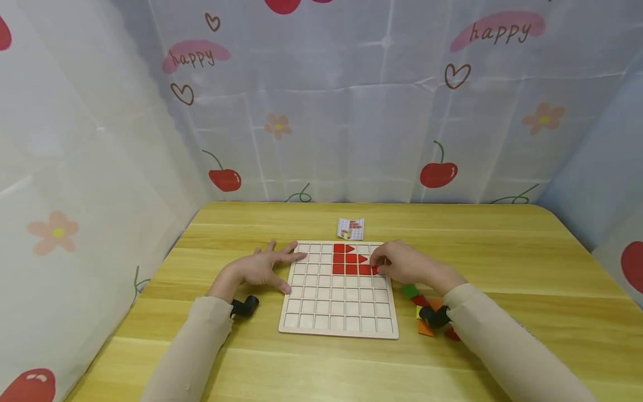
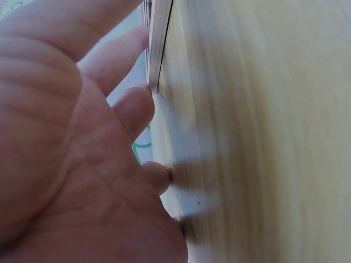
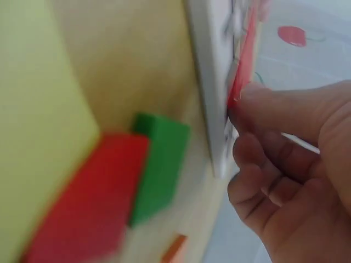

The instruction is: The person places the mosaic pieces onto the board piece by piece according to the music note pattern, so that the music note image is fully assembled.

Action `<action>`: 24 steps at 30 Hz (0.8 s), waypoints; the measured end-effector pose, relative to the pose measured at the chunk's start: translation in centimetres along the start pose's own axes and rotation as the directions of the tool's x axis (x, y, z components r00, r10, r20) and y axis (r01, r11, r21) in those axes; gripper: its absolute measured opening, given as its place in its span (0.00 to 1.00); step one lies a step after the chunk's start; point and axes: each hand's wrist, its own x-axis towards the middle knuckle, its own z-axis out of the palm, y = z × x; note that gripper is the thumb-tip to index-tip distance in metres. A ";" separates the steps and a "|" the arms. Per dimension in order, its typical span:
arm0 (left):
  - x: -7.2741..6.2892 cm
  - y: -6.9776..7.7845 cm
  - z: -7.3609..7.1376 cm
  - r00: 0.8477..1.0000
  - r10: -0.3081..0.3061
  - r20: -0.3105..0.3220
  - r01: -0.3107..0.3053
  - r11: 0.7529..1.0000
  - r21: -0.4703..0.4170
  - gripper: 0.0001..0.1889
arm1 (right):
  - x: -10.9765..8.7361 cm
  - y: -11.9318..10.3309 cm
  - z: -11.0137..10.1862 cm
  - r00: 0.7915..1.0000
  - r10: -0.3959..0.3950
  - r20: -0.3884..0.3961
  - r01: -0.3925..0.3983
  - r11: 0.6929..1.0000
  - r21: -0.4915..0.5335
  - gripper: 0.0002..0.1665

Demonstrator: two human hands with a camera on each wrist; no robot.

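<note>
A pale wooden grid board [image 1: 337, 307] lies on the table. Red square and triangular tiles [image 1: 345, 258] fill parts of its three far rows. At the right end of the third row, my right hand [image 1: 408, 263] pinches a small red tile [image 1: 374, 270] between thumb and fingers, its shape mostly covered. In the right wrist view the fingertips are right at the board's surface beside red. My left hand [image 1: 261, 269] spreads its fingers along the board's left edge, fingertips overlapping the rim, thumb lower down; it holds nothing.
A small printed card [image 1: 350, 229] with a coloured grid picture lies beyond the board. Several loose pieces, including a green block [image 3: 160, 164] and a red block [image 3: 90, 203], lie right of the board under the right forearm. Printed curtains stand behind and beside the table.
</note>
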 end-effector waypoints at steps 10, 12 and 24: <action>0.1 -0.1 0.0 1.000 -0.003 -0.002 0.003 1.000 -0.007 0.46 | -3.6 1.0 -2.9 0.996 -0.082 -0.035 0.083 0.996 0.036 0.11; 0.0 -0.1 -0.1 1.000 -0.002 -0.002 0.002 1.000 -0.007 0.47 | -4.6 1.6 -3.1 0.996 -0.081 -0.041 0.082 0.996 0.033 0.11; 0.1 -0.2 0.0 1.000 -0.002 -0.003 0.002 1.000 -0.008 0.47 | -8.7 3.1 -2.4 0.999 0.022 -0.038 -0.020 0.999 0.050 0.11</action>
